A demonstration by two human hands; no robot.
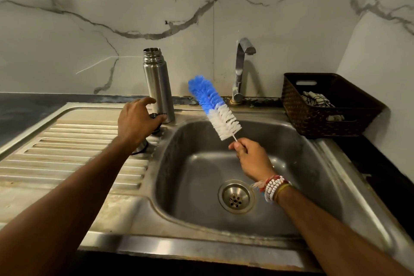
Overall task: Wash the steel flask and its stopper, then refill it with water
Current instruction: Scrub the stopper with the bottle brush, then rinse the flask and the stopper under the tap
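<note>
The steel flask (158,84) stands upright and uncapped on the sink's back ledge, left of the basin. My left hand (136,122) hovers at its base with fingers spread and loosely curved, index finger close to the flask wall. Under that hand lies a dark stopper (159,116), mostly hidden, with my thumb beside it. A steel cap (140,149) peeks out below my wrist. My right hand (251,159) pinches the thin wire handle of a blue and white bottle brush (214,107), held tilted up-left over the basin.
The steel sink basin (201,141) has a drain (236,196) in its floor, and a ribbed drainboard (74,148) extends left. A steel tap (242,67) rises behind the basin with no water running. A dark woven basket (322,119) holding cloths sits at the right.
</note>
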